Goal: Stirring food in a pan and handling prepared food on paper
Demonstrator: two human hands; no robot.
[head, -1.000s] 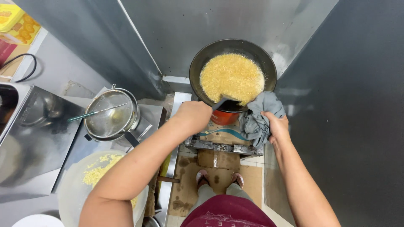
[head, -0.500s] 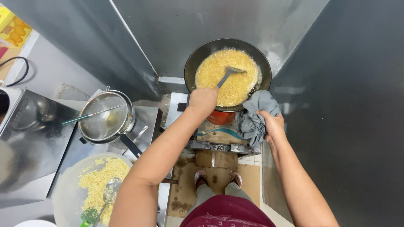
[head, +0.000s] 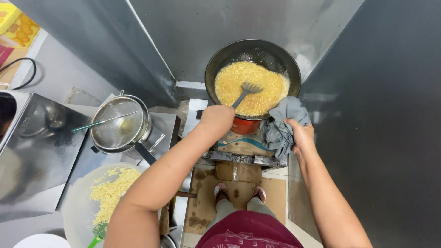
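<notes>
A black wok [head: 216,69] full of yellow frying food [head: 251,87] sits on a low burner [head: 243,151]. My left hand [head: 217,120] grips the handle of a slotted metal spatula [head: 245,91], whose head rests in the food. My right hand [head: 299,134] holds a grey cloth [head: 281,124] bunched against the wok's near right rim.
A steel pot with a strainer and a ladle [head: 118,122] stands on the steel counter [head: 36,151] to the left. A round tray [head: 76,209] with yellow pieces lies below it. Steel walls enclose the burner. My feet stand on cardboard [head: 204,206].
The spatula has gone from the wok's near rim into the middle of the food. The view has shifted, so the wok sits further right. My right hand stays on the cloth.
</notes>
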